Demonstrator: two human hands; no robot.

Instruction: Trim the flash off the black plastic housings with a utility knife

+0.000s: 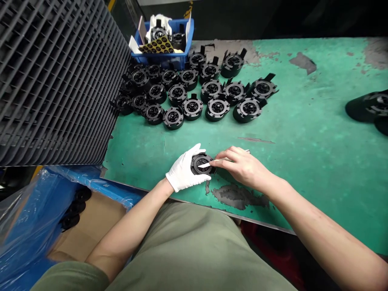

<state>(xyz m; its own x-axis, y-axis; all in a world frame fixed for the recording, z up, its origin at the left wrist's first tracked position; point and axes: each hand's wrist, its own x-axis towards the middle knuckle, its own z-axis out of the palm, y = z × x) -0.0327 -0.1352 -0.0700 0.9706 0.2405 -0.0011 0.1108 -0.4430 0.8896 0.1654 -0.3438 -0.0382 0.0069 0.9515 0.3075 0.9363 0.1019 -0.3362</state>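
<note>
My left hand (185, 171), in a white glove, grips a round black part (202, 169) near the front edge of the green table. The fingers and thumb wrap round its left side, and its ringed face points up. My right hand (235, 163) is bare and pinches a small knife-like tool (204, 165), whose pale pointed blade lies over the middle of the part. The tool's other end shows beyond the knuckles. Whether the blade touches the part, I cannot tell.
Several similar black parts (192, 106) stand in rows on the green table (318, 161). Behind them is a blue bin (178, 60). Grey grid trays (57, 81) rise at left above a lined box (100, 214). More black parts (368, 106) lie far right.
</note>
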